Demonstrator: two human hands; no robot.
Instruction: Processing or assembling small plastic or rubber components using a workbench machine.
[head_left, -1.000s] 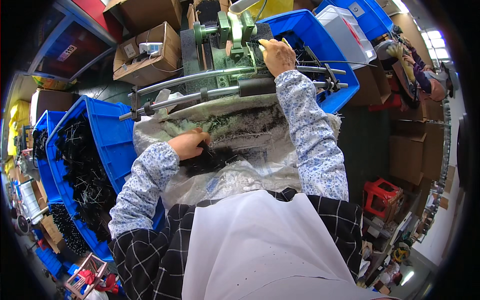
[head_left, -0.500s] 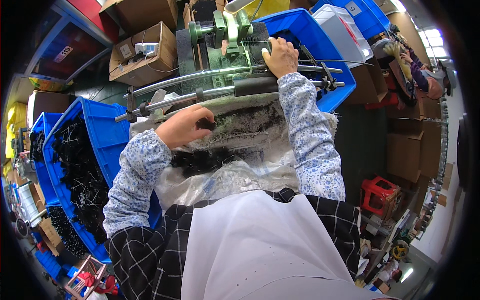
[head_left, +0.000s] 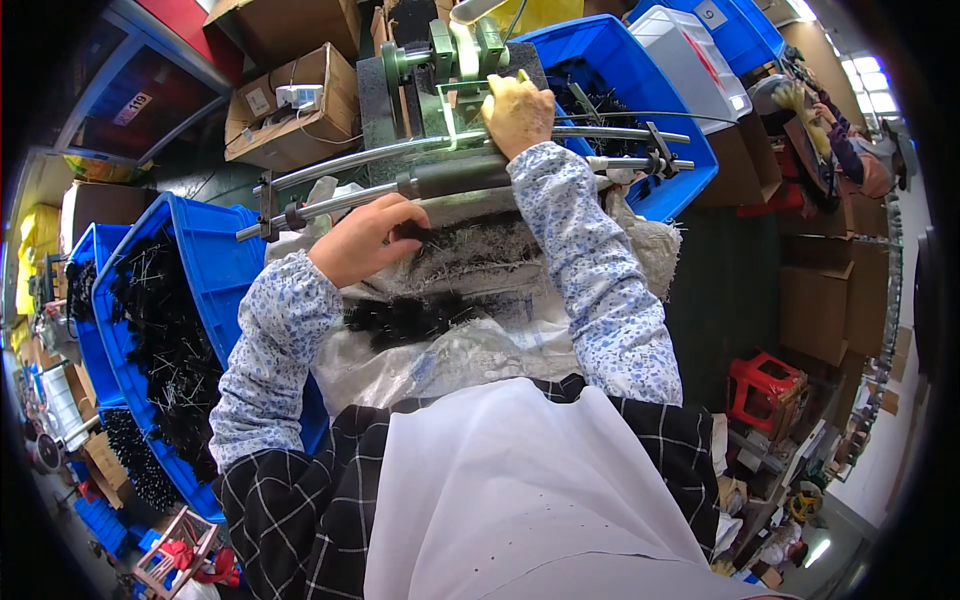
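My right hand [head_left: 518, 115] is closed beside the green machine's light wheel [head_left: 466, 55], just behind the rails. Its fingers hide whatever they grip. A thin bracket [head_left: 447, 112] stands to its left, and a black sleeve [head_left: 455, 178] sits round the front metal rail [head_left: 345, 203]. My left hand [head_left: 365, 240] is in front of the left part of that rail, its fingers curled toward the thumb. Something dark shows at those fingertips, too unclear to name. Below, a clump of black bristly pieces [head_left: 405, 318] lies on a whitish woven sack [head_left: 390, 370].
Blue bins [head_left: 215, 270] on the left hold many black wire brushes [head_left: 165, 340]. Another blue bin [head_left: 690, 150] with dark brushes stands behind the rails on the right. A cardboard box [head_left: 290, 105] is at the back left, a red stool [head_left: 760, 390] at the right. Another person [head_left: 855, 155] sits far right.
My right hand has moved left to the wheel, and the black sleeve and bracket have slid left along the rails. The wire brush seen at its fingers is now hidden. My left hand stays nearly in place.
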